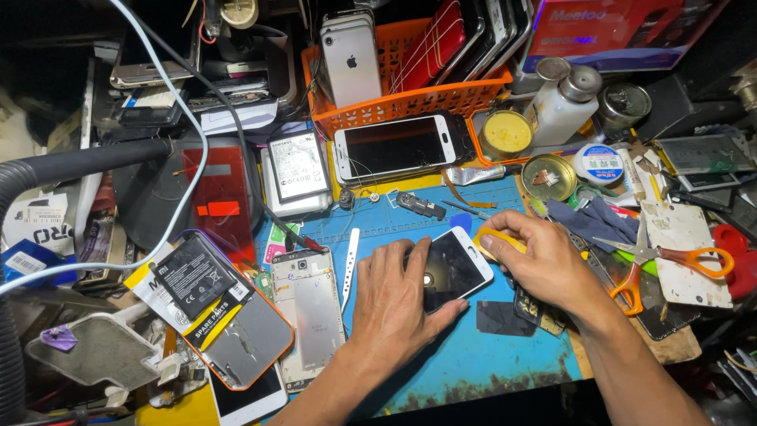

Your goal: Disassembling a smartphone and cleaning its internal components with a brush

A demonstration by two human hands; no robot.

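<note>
Smartphone (451,268) with a white frame and dark glass lies face up at the centre of the frame, on a worn blue work mat (489,355). The left hand (394,304) rests flat over the phone's lower left part, fingers laid close together on the glass and the thumb stretched along the phone's lower edge. The right hand (540,264) comes in from the right, and its thumb and forefinger pinch a thin yellow plastic card (495,239) just at the phone's upper right corner.

Left of the left hand, a bare silver phone chassis (309,315) lies on the mat with a slim white pry tool (351,264) beside it. Further left, a black phone battery (195,276) sits on a stack of parts. At the right of the frame, orange-handled scissors (670,264) rest on a cluttered board. In the upper middle of the frame, a second white smartphone (394,148) lies in front of an orange plastic basket (410,99) full of upright handsets, and a round tin (549,177) with a white pump bottle (564,106) stands to the upper right.
</note>
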